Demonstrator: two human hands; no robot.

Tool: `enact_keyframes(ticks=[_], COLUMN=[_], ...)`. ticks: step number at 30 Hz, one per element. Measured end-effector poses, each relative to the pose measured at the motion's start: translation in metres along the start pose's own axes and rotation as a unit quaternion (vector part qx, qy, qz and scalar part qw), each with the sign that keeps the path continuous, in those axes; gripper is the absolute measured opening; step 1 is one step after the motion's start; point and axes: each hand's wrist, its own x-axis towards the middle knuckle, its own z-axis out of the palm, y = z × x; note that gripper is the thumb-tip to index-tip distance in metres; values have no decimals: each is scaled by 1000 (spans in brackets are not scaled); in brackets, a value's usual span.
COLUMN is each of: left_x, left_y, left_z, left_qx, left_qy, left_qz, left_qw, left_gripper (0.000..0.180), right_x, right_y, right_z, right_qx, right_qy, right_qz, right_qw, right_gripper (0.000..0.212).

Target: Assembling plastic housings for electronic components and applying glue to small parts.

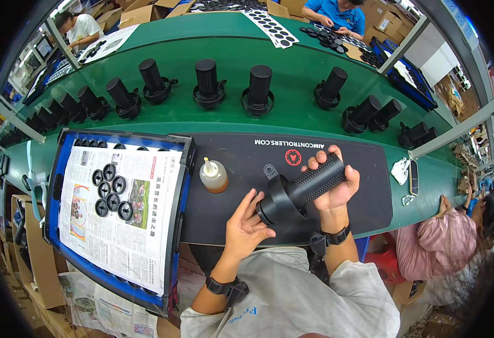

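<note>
Over the dark mat point(233, 147), a black cylindrical housing point(292, 194) lies tilted between my hands, its wide collar toward my left and its textured tube toward upper right. My right hand point(337, 188) is wrapped around the tube. At the collar's round end, my left hand point(246, 228) grips the rim with fingers and thumb. A small lug stands up from the collar's side. The face of the collar turned away from the camera is hidden. Left of the housing stands a squeeze bottle point(214, 177) of amber liquid with a pale nozzle.
To my left, a blue and black tray point(184, 174) holds newspaper with several round black caps point(112, 201) on it. Similar housings point(258, 90) stand along the green belt point(292, 84) beyond the mat. A phone point(414, 177) lies far right. Co-workers sit across and at right.
</note>
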Motion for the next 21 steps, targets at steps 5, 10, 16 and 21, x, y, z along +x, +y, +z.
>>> enact_keyframes(ticks=[5,10,16,21], left_x=[-8,-46,-79,-102], left_y=[15,30,65,81], left_z=[-3,-25,-30,-26], left_qx=[56,135,140,162], left_qy=[11,-11,-20,0], left_qz=[-60,-56,-12,48], left_qw=[997,989,990,986], left_gripper=[90,78,69,71], right_x=[-1,-20,13,152], right_y=[-23,-1,-8,-48], right_z=[19,17,-8,-68], right_qx=[-83,-372,-471,-375], right_qy=[54,-29,-69,62], right_qz=[-58,-8,-18,-219], right_qw=[993,928,879,899], right_gripper=[43,38,43,30])
